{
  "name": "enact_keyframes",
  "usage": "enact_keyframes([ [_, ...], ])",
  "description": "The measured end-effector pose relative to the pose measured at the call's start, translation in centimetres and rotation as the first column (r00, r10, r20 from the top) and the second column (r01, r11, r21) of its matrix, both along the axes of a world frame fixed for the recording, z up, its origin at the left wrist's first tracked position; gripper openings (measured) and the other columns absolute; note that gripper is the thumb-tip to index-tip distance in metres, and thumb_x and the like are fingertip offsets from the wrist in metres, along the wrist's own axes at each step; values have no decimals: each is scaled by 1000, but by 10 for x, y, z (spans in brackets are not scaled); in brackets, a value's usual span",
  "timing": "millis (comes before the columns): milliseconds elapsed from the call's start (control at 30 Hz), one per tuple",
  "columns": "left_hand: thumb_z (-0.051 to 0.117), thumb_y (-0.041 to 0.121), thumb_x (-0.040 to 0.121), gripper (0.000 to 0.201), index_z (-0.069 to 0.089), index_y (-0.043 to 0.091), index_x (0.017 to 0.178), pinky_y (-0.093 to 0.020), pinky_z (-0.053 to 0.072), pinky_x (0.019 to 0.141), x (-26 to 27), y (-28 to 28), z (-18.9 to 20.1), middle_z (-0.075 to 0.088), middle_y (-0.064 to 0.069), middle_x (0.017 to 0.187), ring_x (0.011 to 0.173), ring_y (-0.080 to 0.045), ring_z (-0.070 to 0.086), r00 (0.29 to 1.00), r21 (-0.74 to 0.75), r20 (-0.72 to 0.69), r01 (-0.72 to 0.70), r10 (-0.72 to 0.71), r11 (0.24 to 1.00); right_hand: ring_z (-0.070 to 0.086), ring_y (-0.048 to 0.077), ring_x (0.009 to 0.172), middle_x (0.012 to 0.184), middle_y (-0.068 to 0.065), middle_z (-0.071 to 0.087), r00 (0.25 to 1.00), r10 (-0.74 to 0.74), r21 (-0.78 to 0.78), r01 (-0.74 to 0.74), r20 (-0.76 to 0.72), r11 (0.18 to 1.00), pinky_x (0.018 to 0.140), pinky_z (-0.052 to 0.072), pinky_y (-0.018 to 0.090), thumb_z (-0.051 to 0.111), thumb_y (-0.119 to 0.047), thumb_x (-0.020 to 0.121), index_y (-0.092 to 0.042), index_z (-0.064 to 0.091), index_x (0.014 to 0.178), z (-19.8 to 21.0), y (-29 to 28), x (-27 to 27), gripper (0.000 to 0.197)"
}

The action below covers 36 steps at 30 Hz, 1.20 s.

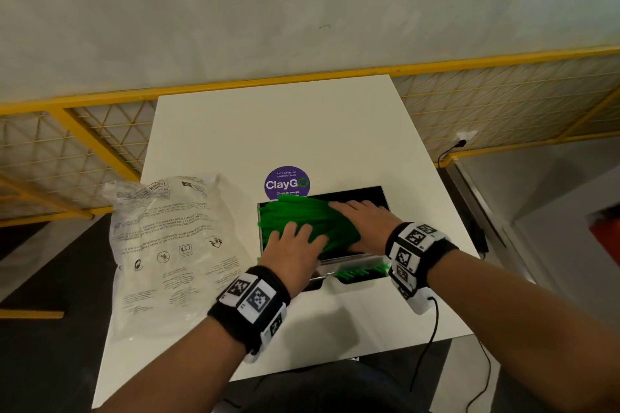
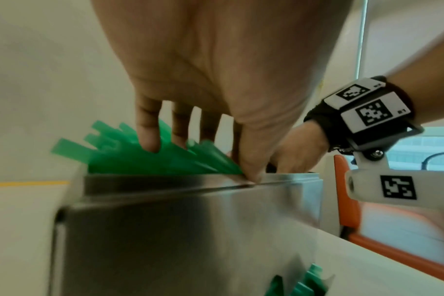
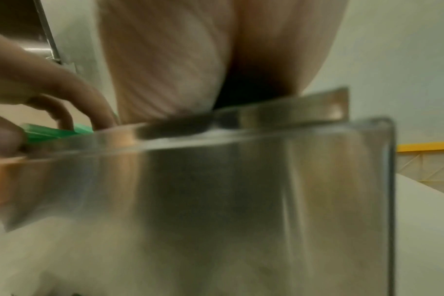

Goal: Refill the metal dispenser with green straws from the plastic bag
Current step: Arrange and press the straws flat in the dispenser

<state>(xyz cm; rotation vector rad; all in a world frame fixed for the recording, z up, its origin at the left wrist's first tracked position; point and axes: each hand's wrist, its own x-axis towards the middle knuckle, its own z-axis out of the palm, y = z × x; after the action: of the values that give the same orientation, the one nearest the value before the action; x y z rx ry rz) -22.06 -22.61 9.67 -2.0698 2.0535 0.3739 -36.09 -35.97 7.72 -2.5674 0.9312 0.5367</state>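
A heap of green straws (image 1: pixel 302 216) lies across the open top of the metal dispenser (image 1: pixel 355 259) at the middle of the white table. My left hand (image 1: pixel 293 241) presses flat on the heap's near left part, fingers (image 2: pixel 150 136) straight on the straws (image 2: pixel 129 158) and thumb at the dispenser's (image 2: pixel 165 230) front rim. My right hand (image 1: pixel 359 218) lies flat on the heap's right side, palm (image 3: pixel 165 60) over the rim of the dispenser (image 3: pixel 241 190). More straws (image 1: pixel 362 270) show in the front outlet tray. The clear printed plastic bag (image 1: pixel 174 245) lies crumpled to the left.
A purple round sticker (image 1: pixel 287 183) sits on the table (image 1: pixel 275 131) just behind the dispenser. A yellow mesh railing (image 1: pixel 100 151) runs behind and to the sides. A black cable (image 1: pixel 432 329) hangs from my right wrist over the table's near edge.
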Motion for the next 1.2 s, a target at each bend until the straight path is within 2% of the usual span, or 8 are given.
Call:
enact_keyframes([
  [233,60,9,85,46,56,30,126,-38,34,81,40,0,7,57,7,125,110,-25,48,982,-197,-172,39,-73,980,38,32,128,145,6,32,998,-39,13,40,-52,999,99,41,48,51,-42,94,-27,16,149,-7,-3,7,67],
  [400,86,13,56,51,68,34,99,-31,43,57,45,0,-5,67,14,95,78,-15,59,989,-253,-33,134,-147,958,38,34,129,145,9,31,998,-56,106,60,-40,993,103,40,45,62,-43,87,-27,11,150,-2,-6,3,82],
  [567,89,19,45,58,69,32,98,-39,51,63,49,3,-9,67,0,104,91,-25,62,992,-300,-38,106,-123,948,36,27,125,137,6,34,985,-94,88,82,143,993,100,41,40,74,-34,75,-22,24,146,16,-2,-8,87],
  [733,71,21,69,25,65,16,93,-36,49,61,37,12,3,58,-4,88,81,-24,49,965,-447,-227,17,-131,895,49,18,101,112,-1,46,974,-82,67,70,210,995,80,41,26,60,-36,89,-16,48,117,26,19,-16,36],
  [833,45,44,81,46,59,14,113,-41,52,70,22,13,3,58,-6,101,87,-27,57,973,-303,-201,49,-114,952,49,21,113,126,2,49,993,-42,111,30,107,993,95,44,37,58,-51,86,-17,44,131,17,27,-13,58],
  [933,42,60,86,74,24,19,146,-41,35,97,12,6,-2,40,-5,136,122,-28,39,999,-18,-27,38,-39,999,44,24,126,139,4,43,1000,-2,135,5,-23,991,103,39,39,58,-58,82,-19,32,143,9,31,-7,77],
  [1000,40,66,85,83,12,20,148,-42,28,100,10,1,-5,38,-3,138,122,-26,35,999,6,23,24,-24,1000,43,25,127,140,5,42,997,14,130,-4,-76,991,104,38,39,59,-59,80,-18,31,143,6,31,-2,80],
  [1200,9,79,71,94,40,15,132,-43,26,99,17,-6,-15,43,-4,123,114,-25,38,990,-41,141,30,-24,999,37,27,125,131,8,40,993,-92,198,104,-68,975,102,41,41,70,-56,72,-14,40,136,1,27,10,83],
])
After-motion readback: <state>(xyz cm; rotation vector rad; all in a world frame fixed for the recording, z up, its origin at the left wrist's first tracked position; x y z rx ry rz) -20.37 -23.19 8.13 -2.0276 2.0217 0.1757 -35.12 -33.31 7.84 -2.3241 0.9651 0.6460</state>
